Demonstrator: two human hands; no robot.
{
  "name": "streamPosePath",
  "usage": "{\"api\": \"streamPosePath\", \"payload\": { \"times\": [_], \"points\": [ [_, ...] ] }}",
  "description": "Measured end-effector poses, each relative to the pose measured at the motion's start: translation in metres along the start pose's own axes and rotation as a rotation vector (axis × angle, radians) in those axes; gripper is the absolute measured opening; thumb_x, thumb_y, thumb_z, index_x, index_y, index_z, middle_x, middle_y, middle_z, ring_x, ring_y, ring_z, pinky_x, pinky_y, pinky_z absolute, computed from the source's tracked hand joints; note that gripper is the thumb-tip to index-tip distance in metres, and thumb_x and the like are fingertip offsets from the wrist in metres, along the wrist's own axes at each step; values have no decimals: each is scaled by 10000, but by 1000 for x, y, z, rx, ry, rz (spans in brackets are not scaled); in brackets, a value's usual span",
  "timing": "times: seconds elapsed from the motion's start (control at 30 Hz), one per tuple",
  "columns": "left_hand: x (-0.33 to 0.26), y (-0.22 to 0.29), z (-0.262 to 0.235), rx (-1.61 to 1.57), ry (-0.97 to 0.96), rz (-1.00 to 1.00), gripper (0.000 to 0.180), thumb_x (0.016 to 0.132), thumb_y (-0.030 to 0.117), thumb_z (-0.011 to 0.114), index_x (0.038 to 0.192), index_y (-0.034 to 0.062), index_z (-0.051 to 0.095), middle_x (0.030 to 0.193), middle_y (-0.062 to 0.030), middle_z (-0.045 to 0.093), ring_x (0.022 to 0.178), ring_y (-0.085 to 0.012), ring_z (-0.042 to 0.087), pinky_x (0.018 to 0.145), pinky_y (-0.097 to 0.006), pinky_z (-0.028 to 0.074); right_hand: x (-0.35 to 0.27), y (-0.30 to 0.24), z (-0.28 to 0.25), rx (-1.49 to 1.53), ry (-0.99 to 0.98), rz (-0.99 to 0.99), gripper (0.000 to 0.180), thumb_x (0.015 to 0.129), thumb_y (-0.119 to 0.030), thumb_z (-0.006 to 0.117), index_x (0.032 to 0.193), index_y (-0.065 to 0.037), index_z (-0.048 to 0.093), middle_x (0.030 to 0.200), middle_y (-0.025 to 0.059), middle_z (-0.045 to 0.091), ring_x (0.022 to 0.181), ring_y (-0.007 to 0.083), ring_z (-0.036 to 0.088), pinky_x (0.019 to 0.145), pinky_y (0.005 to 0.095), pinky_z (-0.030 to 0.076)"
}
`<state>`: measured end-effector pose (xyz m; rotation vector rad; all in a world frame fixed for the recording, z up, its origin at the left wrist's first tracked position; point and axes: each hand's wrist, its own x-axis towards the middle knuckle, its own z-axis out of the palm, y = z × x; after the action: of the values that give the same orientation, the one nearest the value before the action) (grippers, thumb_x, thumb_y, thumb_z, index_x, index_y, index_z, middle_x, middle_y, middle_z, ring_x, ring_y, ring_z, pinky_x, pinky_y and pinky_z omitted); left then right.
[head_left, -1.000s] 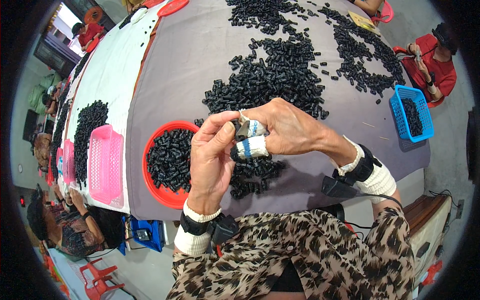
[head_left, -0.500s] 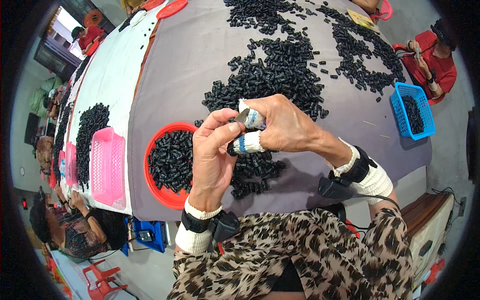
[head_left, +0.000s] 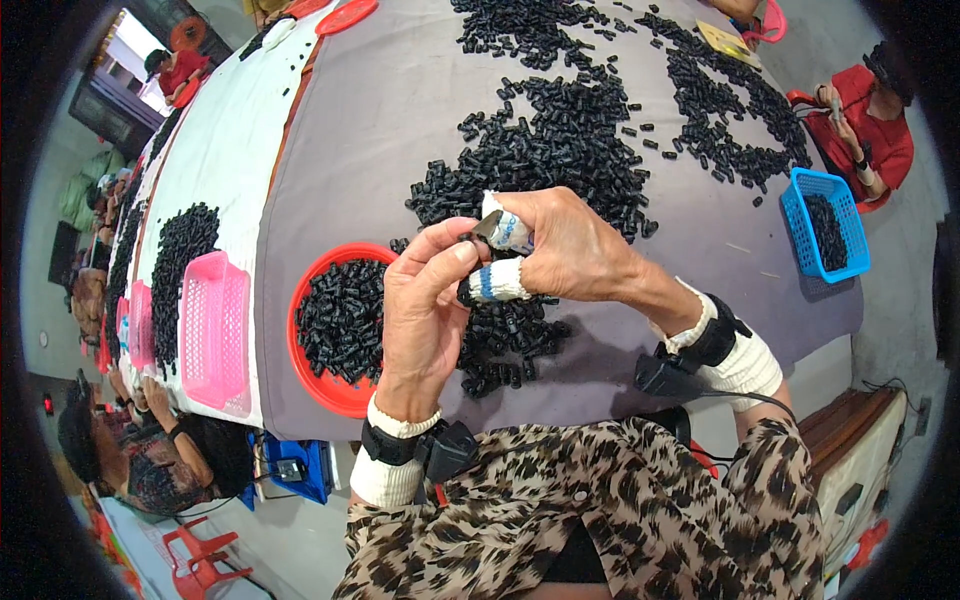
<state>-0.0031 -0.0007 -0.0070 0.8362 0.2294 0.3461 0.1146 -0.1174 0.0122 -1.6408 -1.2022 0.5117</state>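
My left hand (head_left: 418, 315) is closed, its thumb and fingertips pinching a small black plastic-looking piece (head_left: 467, 238), mostly hidden. Close against it, my right hand (head_left: 575, 245) grips a small grey blade (head_left: 487, 228) whose handle I cannot see. White knit finger covers (head_left: 500, 281) with blue marks wrap the right thumb and forefinger. Beneath and beyond both hands spreads a pile of short black cylindrical pieces (head_left: 550, 140). A red basin (head_left: 345, 402) holding many similar pieces stands just left of my left hand.
A blue basket (head_left: 856, 262) with black pieces sits at the right table edge, near a person in red (head_left: 868, 125). On the left are a pink basket (head_left: 215, 385), another black heap (head_left: 183, 250) and a seated person (head_left: 140, 450). Grey cloth (head_left: 340, 130) covers the table.
Both hands stay almost in place. The blade has tilted slightly at the left fingertips, and a little more of the black piece shows there.
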Motion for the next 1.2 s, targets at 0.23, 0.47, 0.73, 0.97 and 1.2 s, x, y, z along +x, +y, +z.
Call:
{"api": "streamPosePath", "payload": {
  "times": [0.23,0.47,0.73,0.97,1.2],
  "points": [
    [1,-1,1,-71,34,-5,249,844,57,541,1072,-44,548,878,-98,637,788,-129,615,719,-239,508,3,-2,0,-40,16,-5,332,659,-256,718,762,8,543,633,130,569,553,226,547,541,340,431],
    [-1,-2,-5,-179,-1,27,278,871,67,525,1124,-48,514,941,-119,629,843,-148,614,759,-264,507,7,-9,2,-17,14,18,289,661,-213,704,791,-2,555,640,127,583,552,221,547,540,334,433],
    [-6,-5,-20,-259,-100,26,291,869,70,547,1144,-17,506,999,-117,608,921,-175,595,830,-302,484,7,-9,8,-1,21,-1,236,652,-179,678,754,-14,543,612,111,563,528,210,529,517,324,418],
    [-12,-4,-19,-356,23,12,266,855,37,540,1115,-13,518,955,-115,604,889,-176,598,774,-313,503,12,-10,15,5,-9,-29,261,660,-210,694,741,-11,546,601,101,555,532,176,526,517,314,417],
    [-19,29,-66,524,359,302,272,824,43,583,1088,-21,571,919,-86,615,800,-131,581,703,-245,490,8,14,-1,-2,100,73,303,707,-258,697,746,1,545,603,65,555,539,143,490,531,303,415]
  ]
}}
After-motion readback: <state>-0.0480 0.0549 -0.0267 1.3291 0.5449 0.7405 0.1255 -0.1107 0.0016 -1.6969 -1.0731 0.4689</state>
